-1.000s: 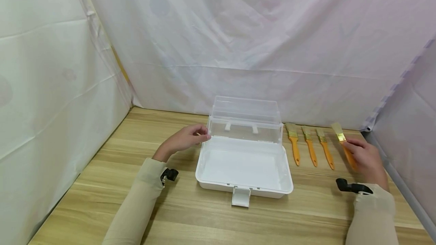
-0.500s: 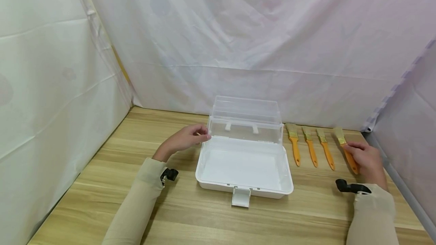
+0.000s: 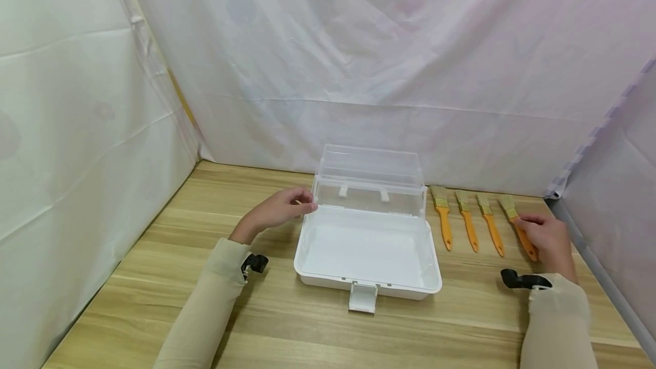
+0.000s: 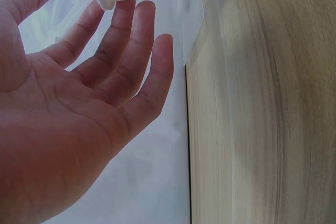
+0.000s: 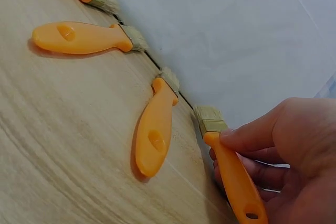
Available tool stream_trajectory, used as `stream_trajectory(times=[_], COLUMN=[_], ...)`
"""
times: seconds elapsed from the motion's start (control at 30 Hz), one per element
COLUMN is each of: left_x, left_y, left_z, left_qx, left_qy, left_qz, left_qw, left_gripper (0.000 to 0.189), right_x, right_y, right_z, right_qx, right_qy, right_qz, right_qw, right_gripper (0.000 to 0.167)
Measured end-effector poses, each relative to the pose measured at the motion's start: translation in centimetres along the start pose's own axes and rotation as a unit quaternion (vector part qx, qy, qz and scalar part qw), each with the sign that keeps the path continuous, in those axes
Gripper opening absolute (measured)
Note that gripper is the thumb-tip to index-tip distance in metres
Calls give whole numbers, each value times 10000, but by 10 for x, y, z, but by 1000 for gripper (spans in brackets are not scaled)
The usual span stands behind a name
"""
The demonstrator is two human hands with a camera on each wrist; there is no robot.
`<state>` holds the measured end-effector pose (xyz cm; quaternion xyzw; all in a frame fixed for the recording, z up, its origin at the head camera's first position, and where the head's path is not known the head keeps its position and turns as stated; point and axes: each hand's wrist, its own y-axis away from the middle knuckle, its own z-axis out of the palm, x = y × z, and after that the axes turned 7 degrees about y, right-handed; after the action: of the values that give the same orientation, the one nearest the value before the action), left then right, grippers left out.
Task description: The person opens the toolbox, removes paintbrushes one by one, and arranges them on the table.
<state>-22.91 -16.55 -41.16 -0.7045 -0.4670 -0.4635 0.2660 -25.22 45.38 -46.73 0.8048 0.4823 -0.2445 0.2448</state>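
My right hand (image 3: 547, 238) pinches the orange handle of a flat paintbrush (image 3: 525, 239) between thumb and fingers. This brush lies at the right end of a row of similar brushes; in the right wrist view its pale bristles (image 5: 209, 115) point towards the back cloth. My left hand (image 3: 281, 208) reaches to the back left corner of a white plastic box (image 3: 307, 273), whose clear lid (image 3: 370, 163) stands raised at the back. In the left wrist view the loosely straight fingers (image 4: 140, 35) touch the box's edge, with the thumb apart from them.
Between box and right hand lie three more brushes: a wide one (image 3: 445, 225), a narrower one (image 3: 468, 228) and another (image 3: 493, 232). A white latch (image 3: 363, 298) hangs at the box's front. Pale cloth (image 3: 359, 61) walls the wooden table (image 3: 287, 329) behind and at the sides.
The right hand has lowered the held brush towards the table and shifted it slightly left, nearer the row. The left hand and the box have stayed in place.
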Motion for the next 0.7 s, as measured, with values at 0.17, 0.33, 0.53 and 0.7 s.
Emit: stream_trajectory(times=[0.17,0.33,0.53,0.7], left_x=[0,0,0,1], left_y=[1,1,0,1], left_z=[0,0,1,1], left_qx=[16,22,30,29], left_qy=[-13,7,-5,-7], left_qz=[10,-8,-23,-14], left_qw=[10000,10000,10000,10000], left_gripper=[22,23,23,22], right_x=[-2,-6,-11,-13], right_y=[2,3,2,3], right_z=[2,4,5,6], right_qx=[135,320,498,554], right_qy=[268,584,889,966], right_qz=[-141,-333,-384,-315], right_qw=[9994,9972,9941,9933], right_gripper=[53,50,46,45])
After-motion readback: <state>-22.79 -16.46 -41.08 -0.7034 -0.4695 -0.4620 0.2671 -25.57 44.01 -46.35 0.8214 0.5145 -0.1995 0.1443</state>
